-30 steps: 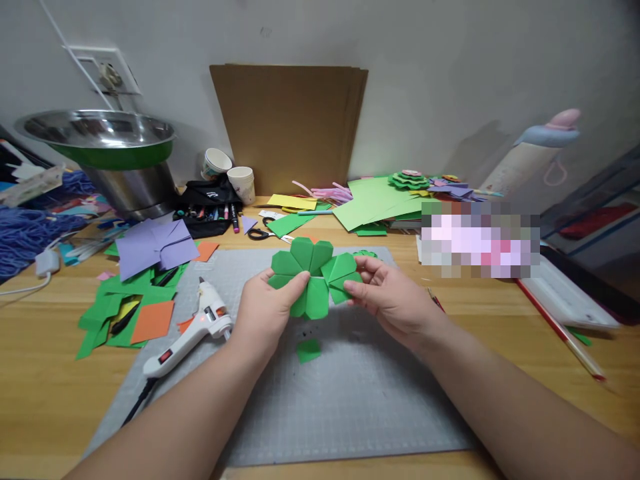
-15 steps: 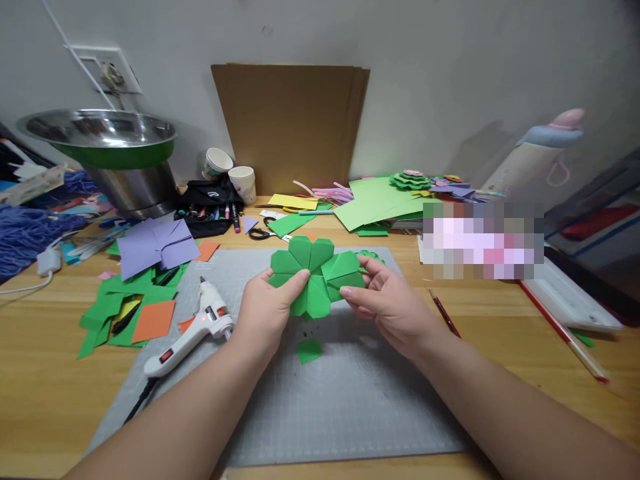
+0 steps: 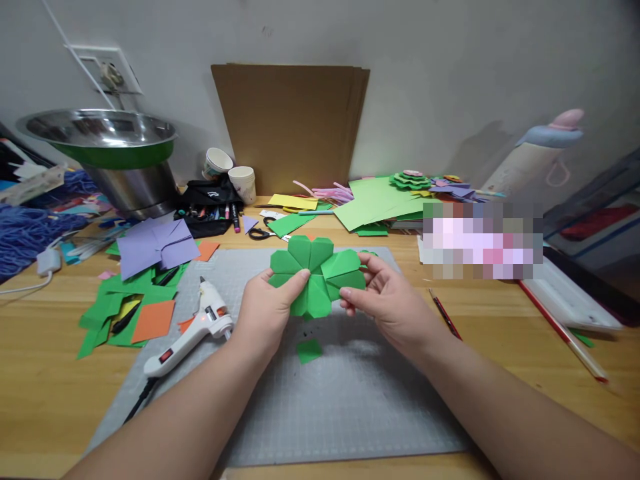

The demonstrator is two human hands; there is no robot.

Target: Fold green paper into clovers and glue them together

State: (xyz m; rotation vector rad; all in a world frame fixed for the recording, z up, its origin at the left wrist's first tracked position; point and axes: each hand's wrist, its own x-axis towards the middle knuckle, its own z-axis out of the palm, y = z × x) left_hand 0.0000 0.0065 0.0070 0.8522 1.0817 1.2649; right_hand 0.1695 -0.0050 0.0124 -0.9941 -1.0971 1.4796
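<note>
A green folded paper clover [image 3: 309, 280] with heart-shaped leaves is held above the grey cutting mat [image 3: 325, 420]. My left hand [image 3: 267, 307] pinches it, the thumb pressed near its centre and the fingers hidden behind. At the right leaf, my right hand [image 3: 387, 293] grips the edge between thumb and fingers. Below the clover a small green paper square [image 3: 309, 351] lies on the mat. A white hot glue gun [image 3: 193, 330] rests to the left of my left hand. Part of another green paper piece shows behind my right fingers.
Purple sheets [image 3: 157, 247] and green and orange scraps [image 3: 154, 321] lie at left. Black-handled scissors [image 3: 260, 233], a black pencil case [image 3: 205, 207] and paper cups [image 3: 243, 183] stand behind. Cardboard [image 3: 293, 127] leans on the wall. A dark red pencil [image 3: 444, 313] lies at right.
My right hand's fingers have shifted slightly at the right leaf. The clover and my left hand have stayed almost in place.
</note>
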